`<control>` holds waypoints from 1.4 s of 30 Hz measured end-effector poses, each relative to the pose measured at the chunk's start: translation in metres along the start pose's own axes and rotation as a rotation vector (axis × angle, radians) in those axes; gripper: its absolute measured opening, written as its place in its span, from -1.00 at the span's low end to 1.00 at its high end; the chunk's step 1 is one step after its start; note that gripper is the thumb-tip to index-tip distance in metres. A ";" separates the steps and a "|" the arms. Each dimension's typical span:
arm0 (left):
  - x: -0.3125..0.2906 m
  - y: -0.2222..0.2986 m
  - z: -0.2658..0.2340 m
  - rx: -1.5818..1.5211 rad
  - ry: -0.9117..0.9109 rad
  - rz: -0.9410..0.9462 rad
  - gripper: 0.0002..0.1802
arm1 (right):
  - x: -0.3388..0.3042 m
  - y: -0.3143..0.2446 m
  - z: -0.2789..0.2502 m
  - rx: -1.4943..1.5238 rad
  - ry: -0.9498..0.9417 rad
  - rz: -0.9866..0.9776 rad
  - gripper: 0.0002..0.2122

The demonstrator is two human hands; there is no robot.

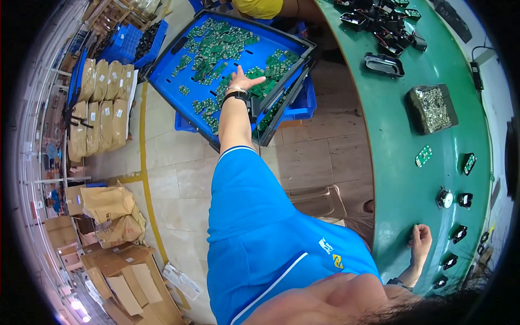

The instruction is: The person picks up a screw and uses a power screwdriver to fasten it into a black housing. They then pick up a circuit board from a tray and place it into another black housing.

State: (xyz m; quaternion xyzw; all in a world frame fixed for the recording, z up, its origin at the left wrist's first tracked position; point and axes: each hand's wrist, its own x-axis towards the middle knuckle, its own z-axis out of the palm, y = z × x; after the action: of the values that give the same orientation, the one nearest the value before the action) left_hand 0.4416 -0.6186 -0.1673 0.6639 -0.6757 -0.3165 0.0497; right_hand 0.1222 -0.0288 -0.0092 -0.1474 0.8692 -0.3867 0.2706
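Observation:
My left arm stretches out over a blue tray (162, 67) with a black rim, strewn with many small green circuit boards (216, 49). Just above the boards my left hand (244, 82) is open, thumb and fingers spread, with no board in its grasp. My right hand (420, 244) rests low over the green tabletop (395, 189), its fingers curled together; whatever they may hold is hidden. Farther up the table lies a single green circuit board (423, 156). A round white-faced part (445, 198) sits between it and my right hand.
Small black housings (459, 234) line the table's right side. A box of small metal parts (433, 108) stands beyond, with a pile of black casings (384, 27) at the far end. A stool (319, 197) is beneath me. Brown sacks (100, 108) and cardboard (135, 287) are at left.

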 end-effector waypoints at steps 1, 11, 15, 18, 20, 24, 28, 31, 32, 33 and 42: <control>0.006 -0.004 0.003 -0.013 -0.038 -0.004 0.34 | 0.001 -0.003 0.003 -0.014 0.009 0.027 -0.87; 0.030 -0.010 0.008 0.176 -0.264 -0.102 0.23 | 0.008 -0.010 0.006 0.008 0.075 0.078 -0.84; 0.022 -0.001 0.004 0.143 -0.295 -0.033 0.20 | 0.011 -0.007 0.005 0.030 0.064 0.074 -0.84; -0.006 0.042 0.000 -0.034 -0.374 0.051 0.16 | 0.006 -0.005 0.006 0.026 0.102 0.112 -0.83; 0.000 0.026 0.006 -0.099 -0.250 0.007 0.07 | 0.010 -0.006 0.006 0.038 0.089 0.077 -0.83; 0.020 0.017 0.012 0.013 -0.253 0.053 -0.02 | 0.008 -0.011 0.008 0.060 0.096 0.084 -0.83; -0.036 0.063 0.006 -0.420 -0.212 0.083 -0.38 | 0.006 -0.010 0.011 0.069 0.153 0.151 -0.84; -0.048 0.057 -0.011 -0.594 -0.237 -0.064 -0.50 | 0.006 -0.020 0.012 0.057 0.120 0.155 -0.84; -0.032 0.043 -0.005 -0.605 -0.232 -0.084 -0.52 | 0.005 -0.022 0.013 0.067 0.136 0.155 -0.84; -0.030 0.045 -0.003 -0.548 -0.187 -0.035 -0.54 | 0.005 -0.020 0.013 0.054 0.127 0.151 -0.84; -0.012 0.043 0.008 -0.285 -0.251 -0.021 -0.60 | 0.000 -0.025 0.014 0.021 0.151 0.145 -0.83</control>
State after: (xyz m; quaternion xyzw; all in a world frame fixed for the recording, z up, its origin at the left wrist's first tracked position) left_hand 0.4021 -0.6081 -0.1487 0.6123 -0.6179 -0.4900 0.0553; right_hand 0.1312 -0.0537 0.0019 -0.0516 0.8913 -0.3852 0.2334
